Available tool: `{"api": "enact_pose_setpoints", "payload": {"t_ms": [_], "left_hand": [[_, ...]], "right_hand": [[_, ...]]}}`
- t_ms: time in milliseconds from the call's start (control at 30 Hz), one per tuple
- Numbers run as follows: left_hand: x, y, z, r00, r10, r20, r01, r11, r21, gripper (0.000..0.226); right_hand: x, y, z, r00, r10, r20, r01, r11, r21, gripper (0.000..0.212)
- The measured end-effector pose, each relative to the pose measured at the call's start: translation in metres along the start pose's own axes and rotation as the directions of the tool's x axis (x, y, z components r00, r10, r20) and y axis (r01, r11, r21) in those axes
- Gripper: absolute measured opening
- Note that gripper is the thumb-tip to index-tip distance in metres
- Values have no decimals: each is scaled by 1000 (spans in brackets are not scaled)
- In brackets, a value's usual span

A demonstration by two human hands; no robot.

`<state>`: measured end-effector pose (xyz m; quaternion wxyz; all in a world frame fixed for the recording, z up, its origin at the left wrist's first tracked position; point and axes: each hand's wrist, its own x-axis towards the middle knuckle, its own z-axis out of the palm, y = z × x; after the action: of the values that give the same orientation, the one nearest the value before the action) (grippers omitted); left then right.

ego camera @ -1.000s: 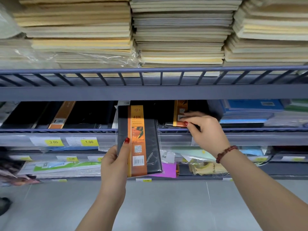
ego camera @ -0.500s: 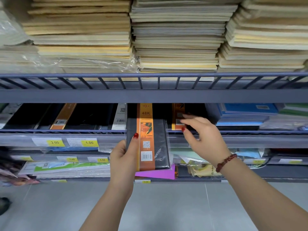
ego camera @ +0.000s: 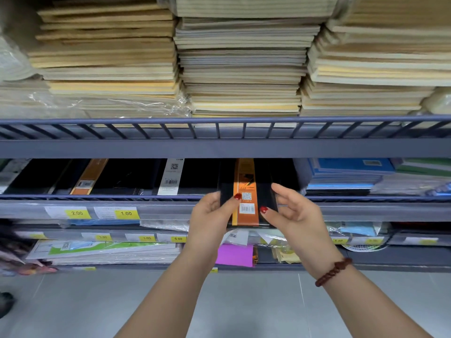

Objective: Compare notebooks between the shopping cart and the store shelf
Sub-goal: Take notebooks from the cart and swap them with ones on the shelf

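Note:
A black notebook (ego camera: pixel 264 203) with an orange paper band, QR code and barcode is held at the front rail of the middle shelf (ego camera: pixel 97 209), its upper part over the shelf among other black notebooks (ego camera: pixel 127 176). My left hand (ego camera: pixel 210 215) grips its left edge with the thumb on the cover. My right hand (ego camera: pixel 292 213) holds its right edge, thumb on the cover, fingers behind. The shopping cart is out of view.
Tall stacks of beige exercise books (ego camera: pixel 241 69) fill the upper shelf above a blue wire rail (ego camera: pixel 219 120). Blue notebooks (ego camera: pixel 346 172) lie right of the black ones. Yellow price tags (ego camera: pixel 125 213) line the shelf edges. Lower shelves hold a purple pad (ego camera: pixel 234 254) and wrapped stationery. Grey floor below.
The notebook has moved right and up into the middle shelf. My right hand left the shelved orange-banded notebook and took the held notebook's right edge.

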<state>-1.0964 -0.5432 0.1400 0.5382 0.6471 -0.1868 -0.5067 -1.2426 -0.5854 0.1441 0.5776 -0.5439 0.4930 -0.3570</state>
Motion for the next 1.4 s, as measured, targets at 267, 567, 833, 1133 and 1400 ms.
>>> {"api": "enact_pose_setpoints", "payload": {"t_ms": [267,567,833,1133,1400], "left_hand": [[-5,-5,-8,963,262,66,-269,946,179,68],[42,22,6,913,393,107,-381,732,565,67],[51,12,5,913,381,145,-375,648,663,72],[20,28,-10,908,371,197,-361,449,817,56],[-79,62,-98,933,311,180,-217,87,972,58]], "right_hand": [[6,3,-12,992,-105,75,116,980,-164,67],[46,-1,-15,975,-215,50,214,871,-441,45],[48,12,-21,953,-287,96,277,700,-659,41],[25,-14,-22,924,-248,293,382,521,-763,41],[-38,-73,37,760,-204,618,648,312,-694,49]]}}
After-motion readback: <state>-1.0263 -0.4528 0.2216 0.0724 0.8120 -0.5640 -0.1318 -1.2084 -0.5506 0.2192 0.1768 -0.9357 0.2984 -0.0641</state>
